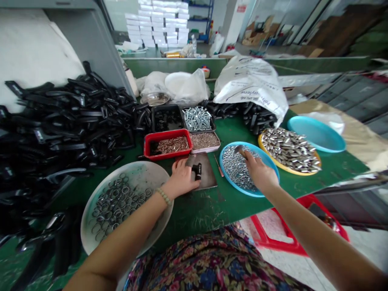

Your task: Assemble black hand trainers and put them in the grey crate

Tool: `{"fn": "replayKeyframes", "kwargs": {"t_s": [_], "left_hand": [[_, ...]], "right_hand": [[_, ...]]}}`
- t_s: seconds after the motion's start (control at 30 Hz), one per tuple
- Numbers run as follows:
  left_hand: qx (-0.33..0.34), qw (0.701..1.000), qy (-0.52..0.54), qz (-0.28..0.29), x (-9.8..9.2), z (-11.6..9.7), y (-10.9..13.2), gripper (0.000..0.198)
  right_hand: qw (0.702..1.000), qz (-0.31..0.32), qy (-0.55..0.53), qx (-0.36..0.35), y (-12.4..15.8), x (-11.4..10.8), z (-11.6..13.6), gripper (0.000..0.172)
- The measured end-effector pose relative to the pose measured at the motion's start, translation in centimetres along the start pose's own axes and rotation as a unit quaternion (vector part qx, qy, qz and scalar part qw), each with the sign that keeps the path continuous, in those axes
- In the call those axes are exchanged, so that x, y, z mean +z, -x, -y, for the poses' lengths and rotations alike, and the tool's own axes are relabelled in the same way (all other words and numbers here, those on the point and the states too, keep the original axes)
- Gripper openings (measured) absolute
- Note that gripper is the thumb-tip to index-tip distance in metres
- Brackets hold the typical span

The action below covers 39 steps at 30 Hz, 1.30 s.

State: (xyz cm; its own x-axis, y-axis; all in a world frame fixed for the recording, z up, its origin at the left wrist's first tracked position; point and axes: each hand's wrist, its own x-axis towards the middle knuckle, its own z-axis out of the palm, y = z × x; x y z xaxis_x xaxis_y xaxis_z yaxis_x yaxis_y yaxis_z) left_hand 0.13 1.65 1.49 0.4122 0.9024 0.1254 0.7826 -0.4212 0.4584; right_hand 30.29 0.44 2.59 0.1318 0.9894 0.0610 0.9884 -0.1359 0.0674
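Left hand [182, 178]: my grip closed on small black part [197, 171], standing on dark plate [209, 178], mid worktop [333, 169]. Right hand [259, 173]: fingertips down in blue dish [222, 173] of silver pieces [235, 165]; cannot tell if grip holds one. Best, I judge: steady part, pinch single piece.

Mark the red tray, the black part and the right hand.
red tray [168, 157]: head view, front rim.
black part [198, 171]: head view, its middle.
right hand [260, 173]: head view, back of hand.

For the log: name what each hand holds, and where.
Left hand grips the small black part by its side; right hand reaches into the blue dish, hold unclear.
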Motion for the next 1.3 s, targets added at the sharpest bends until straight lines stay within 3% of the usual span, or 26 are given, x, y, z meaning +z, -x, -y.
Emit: {"fn": "replayKeyframes", "kwargs": {"t_s": [0.1, 0.13, 0.2, 0.27, 0.33, 0.43, 0.47, 0.5, 0.57, 0.63, 0.7, 0.73, 0.77, 0.87, 0.9, 0.97, 1.03, 1.07, 1.13, 1.2, 1.3], "left_hand": [[-0.008, 0.997, 0.076, -0.012, -1.9, -1.1, 0.4, 0.052], [-0.024, 0.992, 0.126, 0.019, -2.5, -1.6, 0.5, 0.039], [-0.061, 0.96, 0.243, 0.128, -3.4, -3.1, 1.1, 0.023], [-0.088, 0.899, 0.349, 0.249, -4.0, -5.3, 2.1, 0.024], [-0.115, 0.825, 0.447, 0.327, -4.5, -7.7, 3.5, 0.026], [-0.174, 0.709, 0.588, 0.348, -4.9, -10.6, 5.8, 0.031], [-0.184, 0.69, 0.605, 0.353, -4.7, -11.1, 6.5, 0.032], [-0.184, 0.695, 0.59, 0.368, -4.4, -11.5, 7.0, 0.032], [-0.16, 0.772, 0.482, 0.382, -3.4, -11.8, 7.8, 0.029], [-0.127, 0.869, 0.362, 0.313, -2.2, -12.1, 8.4, 0.018], [-0.114, 0.917, 0.316, 0.217, -1.7, -12.6, 8.8, 0.011], [-0.114, 0.918, 0.321, 0.203, -1.8, -12.8, 9.0, 0.013], [-0.116, 0.906, 0.341, 0.224, -2.1, -13.1, 9.1, 0.017], [-0.117, 0.838, 0.434, 0.308, -3.6, -12.5, 8.3, 0.036], [-0.106, 0.836, 0.45, 0.297, -3.9, -11.7, 7.6, 0.037], [-0.06, 0.894, 0.402, 0.19, -3.7, -9.0, 5.4, 0.032], [0.003, 0.966, 0.256, 0.042, -2.5, -5.5, 2.8, 0.035], [0.027, 0.983, 0.18, 0.007, -1.6, -3.8, 1.6, 0.045], [0.055, 0.996, 0.072, 0.009, 0.3, -0.9, -0.3, 0.057], [0.076, 0.996, 0.025, 0.047, 1.8, 0.8, -1.3, 0.054], [0.085, 0.992, 0.063, 0.067, 2.3, 1.0, -1.6, 0.046]], "right_hand": [[0.999, -0.012, 0.028, -0.044, 0.4, -0.4, -1.0, 0.045], [0.996, -0.036, 0.015, -0.075, 0.8, -1.1, -0.5, 0.045], [0.961, -0.137, -0.056, -0.233, 1.9, -2.9, 1.7, 0.051], [0.887, -0.175, -0.098, -0.415, 3.2, -4.9, 4.4, 0.05], [0.837, -0.176, -0.106, -0.507, 4.3, -6.5, 6.6, 0.044], [0.836, -0.148, -0.09, -0.52, 6.0, -7.5, 8.1, 0.031], [0.841, -0.14, -0.082, -0.516, 6.6, -7.5, 8.2, 0.026], [0.843, -0.133, -0.073, -0.517, 7.2, -7.5, 8.2, 0.022], [0.836, -0.12, -0.059, -0.533, 8.6, -7.3, 8.1, 0.015], [0.826, -0.11, -0.049, -0.55, 10.0, -7.3, 8.2, 0.01], [0.829, -0.115, -0.047, -0.545, 11.0, -7.4, 8.7, 0.01], [0.834, -0.121, -0.051, -0.535, 11.3, -7.5, 9.0, 0.011], [0.84, -0.13, -0.059, -0.524, 11.3, -7.6, 9.2, 0.013], [0.837, -0.163, -0.095, -0.514, 9.5, -7.9, 8.4, 0.023], [0.843, -0.163, -0.1, -0.503, 8.5, -7.9, 7.2, 0.028], [0.896, -0.133, -0.092, -0.413, 5.9, -7.8, 3.2, 0.037], [0.987, -0.052, -0.071, -0.135, 3.3, -7.5, -2.8, 0.036], [0.996, -0.039, -0.058, -0.06, 2.2, -7.2, -6.0, 0.037], [0.999, -0.024, -0.04, 0.024, 0.7, -6.4, -12.1, 0.039], [0.997, -0.011, -0.031, 0.075, -0.1, -5.0, -16.5, 0.04], [0.995, 0.001, -0.027, 0.1, -0.9, -2.8, -19.4, 0.035]]}}
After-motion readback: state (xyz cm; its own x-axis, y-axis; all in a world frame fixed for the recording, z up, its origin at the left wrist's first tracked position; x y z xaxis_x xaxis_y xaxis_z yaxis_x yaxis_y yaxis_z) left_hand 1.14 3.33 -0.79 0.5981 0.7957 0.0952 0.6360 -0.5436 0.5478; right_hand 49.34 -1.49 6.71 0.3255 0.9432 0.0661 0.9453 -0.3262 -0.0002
